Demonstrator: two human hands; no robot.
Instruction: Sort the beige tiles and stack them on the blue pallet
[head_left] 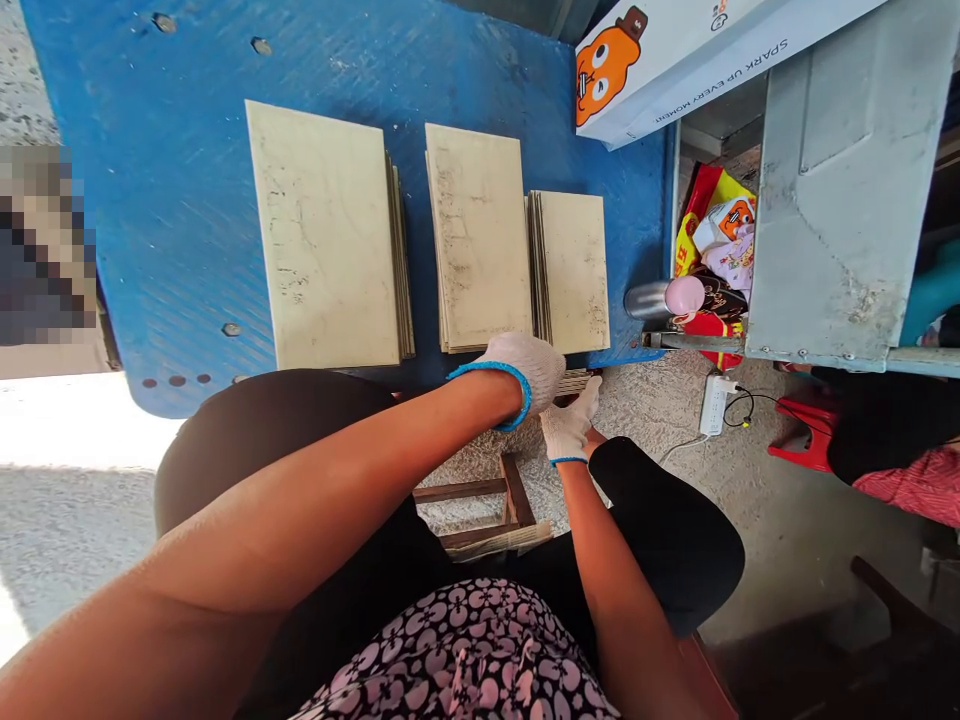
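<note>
Both hands wear white knit gloves with blue cuffs and meet just below the near edge of the blue desk (165,220), over a small stack of thin boards (574,381) that pokes out between them. The left hand (525,368) lies on top of this stack with its fingers curled down over it, so it seems to be gripping the boards, though the glove hides the fingertips. The right hand (571,425) comes up from below, its fingers (589,395) pressed against the stack's near side and closed on it. On the desk, beyond the hands, lie three piles of pale, scuffed boards: a large pile (326,235) at the far left, a middle pile (480,235) just above the left hand, and a smaller pile (574,270) touching the middle one on its right. Past the desk's right edge a metal flask with a pink cap (664,298) lies beside colourful snack packets (712,240). Below the desk, between the person's knees, stands a wooden stool frame (495,500) on the concrete floor (787,520).
</note>
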